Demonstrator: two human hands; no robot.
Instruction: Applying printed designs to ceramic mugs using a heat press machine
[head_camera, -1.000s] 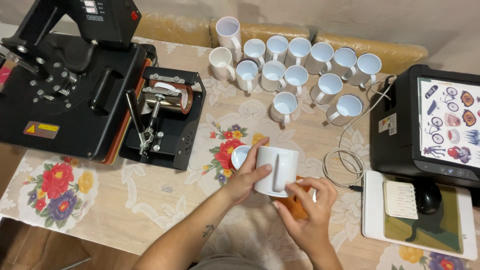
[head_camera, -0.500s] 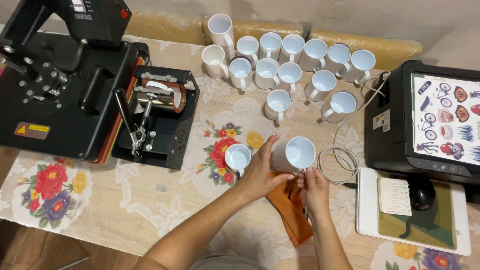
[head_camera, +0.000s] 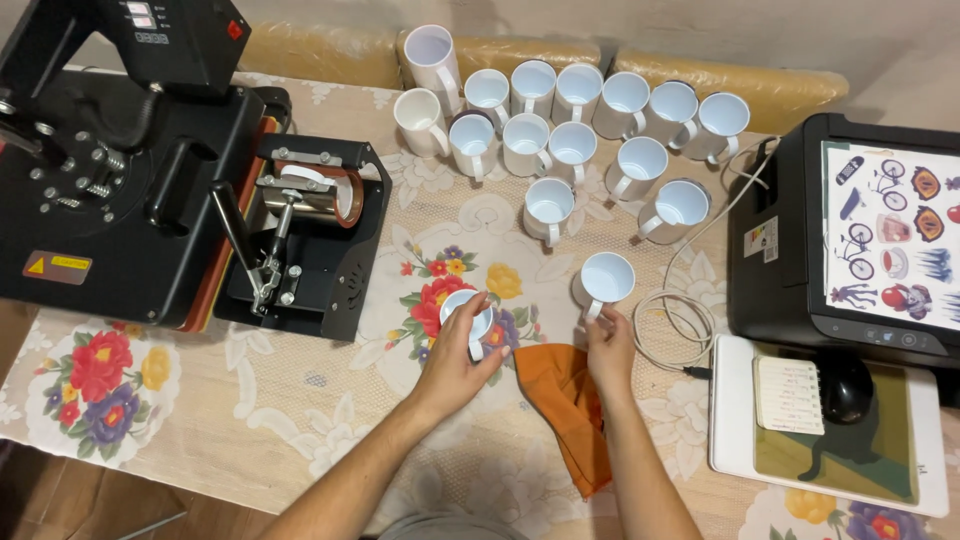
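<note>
white mug (head_camera: 606, 280) | handle pinched by right hand (head_camera: 610, 345) | left hand (head_camera: 455, 360) grips small mug (head_camera: 468, 318)

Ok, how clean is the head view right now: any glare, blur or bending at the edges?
Head view: even, soft light and sharp focus, with no motion blur on the left hand or right hand; the white mugs look bright inside but keep their rims; slight wide-angle bending at the heat press and printer; shadows faint.
</note>
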